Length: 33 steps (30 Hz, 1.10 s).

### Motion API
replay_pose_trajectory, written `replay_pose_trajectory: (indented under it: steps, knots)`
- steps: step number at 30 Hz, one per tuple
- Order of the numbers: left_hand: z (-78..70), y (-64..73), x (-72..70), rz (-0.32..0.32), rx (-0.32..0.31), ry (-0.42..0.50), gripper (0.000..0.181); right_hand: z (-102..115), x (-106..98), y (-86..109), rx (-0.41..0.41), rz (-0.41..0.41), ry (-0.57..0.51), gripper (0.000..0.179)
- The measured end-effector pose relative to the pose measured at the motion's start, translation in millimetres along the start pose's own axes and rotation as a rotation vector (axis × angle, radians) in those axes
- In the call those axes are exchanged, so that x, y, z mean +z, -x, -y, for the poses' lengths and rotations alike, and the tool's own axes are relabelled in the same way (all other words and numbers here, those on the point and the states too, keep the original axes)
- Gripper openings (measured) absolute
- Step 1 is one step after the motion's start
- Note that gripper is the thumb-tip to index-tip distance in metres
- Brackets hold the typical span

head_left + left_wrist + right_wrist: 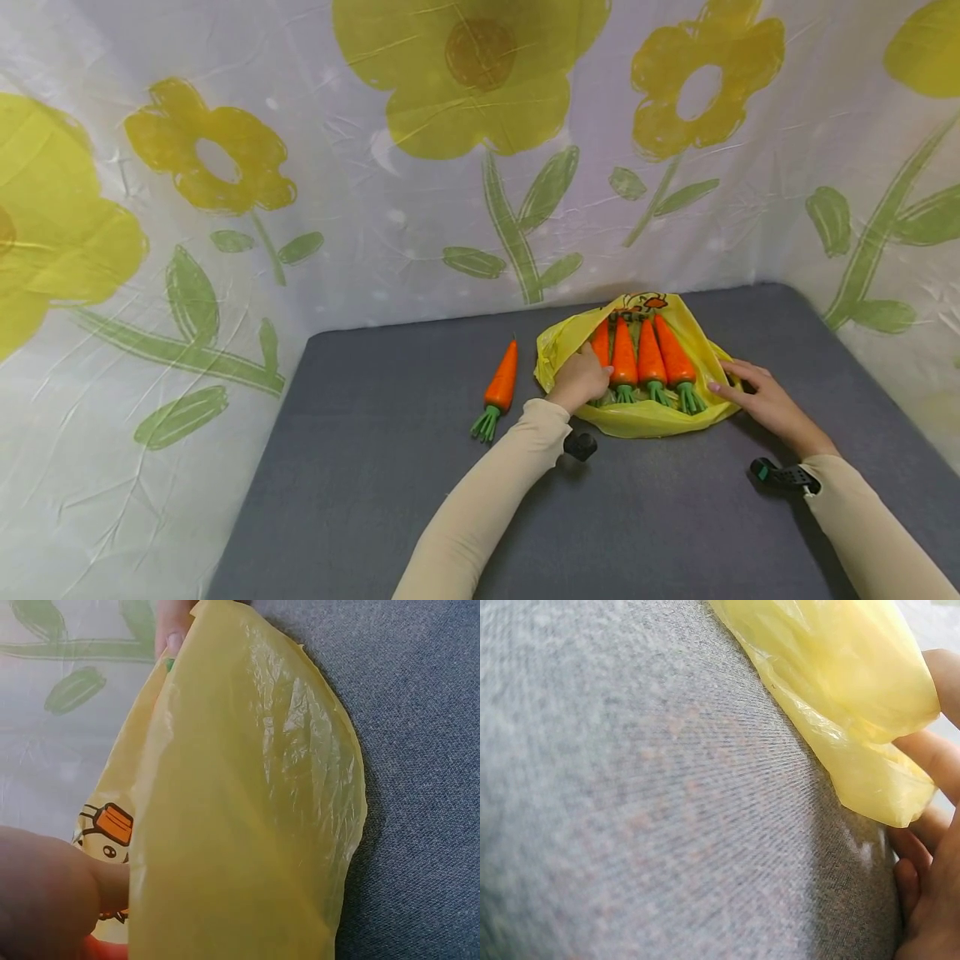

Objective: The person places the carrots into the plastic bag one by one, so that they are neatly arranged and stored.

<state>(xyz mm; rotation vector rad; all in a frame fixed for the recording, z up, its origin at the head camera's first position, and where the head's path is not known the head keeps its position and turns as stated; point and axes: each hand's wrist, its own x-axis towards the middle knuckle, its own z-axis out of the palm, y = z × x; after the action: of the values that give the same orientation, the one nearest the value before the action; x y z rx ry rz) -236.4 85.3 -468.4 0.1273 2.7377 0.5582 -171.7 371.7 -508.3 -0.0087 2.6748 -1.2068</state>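
A yellow plastic bag [645,419] lies on its side, its mouth spread wide around several orange carrots [651,354] with green stubby tops. My left hand [579,382] reaches inside at the left and grips the leftmost carrot [601,340], covering its lower part. In the left wrist view the bag's side [240,772] hides most of that hand's fingers. At the bag's right edge, my right hand [761,397] pinches the plastic, with thumb and fingers on either side of the fold [889,780]. One more carrot [501,385] lies outside, left of the bag, tip pointing away.
The grey cloth-covered table [360,467] extends around the bag. A white curtain with yellow flowers [420,225] hangs behind the table's far edge and along the sides. Each wrist wears a black band with a camera [780,477].
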Motion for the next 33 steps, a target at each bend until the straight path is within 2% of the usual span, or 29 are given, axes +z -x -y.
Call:
replay_pose_trajectory:
  steps: [5, 10, 13, 19, 33]
  knots:
    - [2.4, -0.4, -1.6, 0.003, 0.028, -0.008, 0.067, -1, 0, -1.3, 0.018, 0.006, 0.0, 0.082]
    - [6.3, 0.7, -4.1, -0.008, 0.05, 0.088, 0.064, -2, 0, -2.3, 0.015, 0.004, 0.006, 0.082]
    - [9.1, 0.6, -4.4, -0.005, 0.042, 0.153, 0.063, -3, 1, -2.5, 0.005, 0.0, 0.009, 0.081]
    - [13.6, -0.4, -4.8, -0.004, 0.028, 0.219, 0.065, -4, 1, -2.6, -0.011, -0.011, 0.022, 0.079]
    - [16.0, 1.1, -5.8, -0.044, 0.042, 0.291, 0.059, -2, 0, -0.5, -0.022, -0.014, 0.005, 0.078]
